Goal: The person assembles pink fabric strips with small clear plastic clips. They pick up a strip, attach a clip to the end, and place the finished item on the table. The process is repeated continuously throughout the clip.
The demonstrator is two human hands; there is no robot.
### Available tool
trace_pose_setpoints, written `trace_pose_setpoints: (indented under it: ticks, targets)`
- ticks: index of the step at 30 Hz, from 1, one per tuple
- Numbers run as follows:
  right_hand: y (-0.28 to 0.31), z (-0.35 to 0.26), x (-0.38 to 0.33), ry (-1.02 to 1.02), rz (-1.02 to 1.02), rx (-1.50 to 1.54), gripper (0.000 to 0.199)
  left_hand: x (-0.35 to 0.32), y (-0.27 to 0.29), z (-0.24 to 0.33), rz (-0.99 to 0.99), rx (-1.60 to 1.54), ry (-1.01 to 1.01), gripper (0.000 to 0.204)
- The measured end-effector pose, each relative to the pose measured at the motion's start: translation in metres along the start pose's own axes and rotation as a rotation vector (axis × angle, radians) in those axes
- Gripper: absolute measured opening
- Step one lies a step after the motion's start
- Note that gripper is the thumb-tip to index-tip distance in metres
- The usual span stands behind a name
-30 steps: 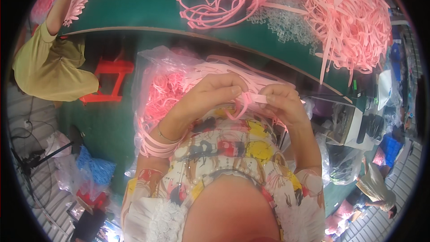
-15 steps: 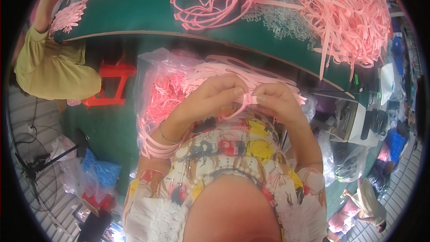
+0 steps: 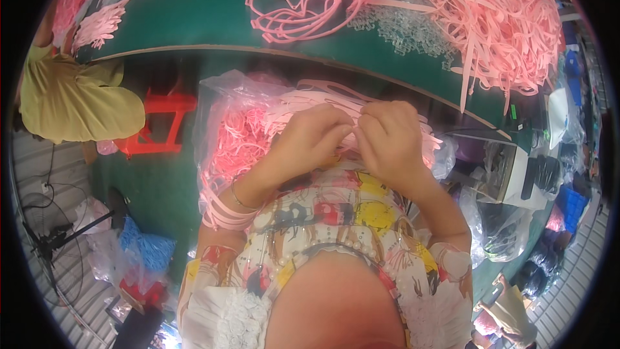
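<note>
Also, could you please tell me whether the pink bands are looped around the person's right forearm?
No, the pink bands circle the left forearm, and none shows on the right forearm.

Txt, labels, nos., signs: none legible. Possible carriers, ref. L hand (image 3: 316, 132) & R hand (image 3: 389, 136): (1) sm. green strip (image 3: 513, 112), well to R of R hand, nr table edge (image 3: 487, 123); too sm. to read. (2) White sheet-like item (image 3: 557, 117), farther R; surface blurred, no wording discernible. (3) White box (image 3: 515, 178), R of & lower than R hand; face indistinct. (4) Printed garment (image 3: 329, 213), just below both hands; multicol. motifs, yel., red, gry.; whether incl. lettering, can't tell.
</note>
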State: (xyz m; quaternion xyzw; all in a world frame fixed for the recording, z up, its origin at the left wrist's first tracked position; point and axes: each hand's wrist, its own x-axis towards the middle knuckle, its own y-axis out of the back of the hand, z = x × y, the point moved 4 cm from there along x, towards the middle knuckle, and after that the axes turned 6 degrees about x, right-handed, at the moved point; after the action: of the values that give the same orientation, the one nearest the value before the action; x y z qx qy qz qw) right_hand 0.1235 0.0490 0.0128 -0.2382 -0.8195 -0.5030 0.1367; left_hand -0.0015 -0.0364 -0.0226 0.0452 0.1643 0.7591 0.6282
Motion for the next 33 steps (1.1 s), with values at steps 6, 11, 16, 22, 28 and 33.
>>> trace_pose_setpoints:
  ticks: [6, 11, 16, 22, 28, 33]
  targets:
    - [0.014, -0.006, 0.011, -0.089, 0.064, 0.316, 0.008, 0.007, 0.007, -0.013, 0.065, 0.117, -0.019, 0.02]
    - [-0.016, 0.04, -0.004, -0.428, -0.025, 0.952, 0.009, -0.001, 0.009, -0.011, -0.106, -0.5, 0.156, 0.016]
    - [-0.043, 0.056, -0.02, -0.663, -0.264, 1.331, 0.011, -0.006, 0.022, -0.017, -0.194, -0.627, 0.238, 0.018]
    - [-0.031, 0.058, -0.017, -0.654, -0.292, 1.449, 0.013, -0.008, 0.022, -0.016, -0.168, -0.626, 0.278, 0.019]
    - [-0.025, 0.06, -0.017, -0.553, -0.298, 1.386, 0.009, -0.005, 0.016, -0.008, -0.206, -0.486, 0.232, 0.022]
    - [-0.019, 0.061, -0.019, -0.506, -0.297, 1.286, 0.008, -0.008, 0.011, -0.011, -0.256, -0.64, 0.211, 0.023]
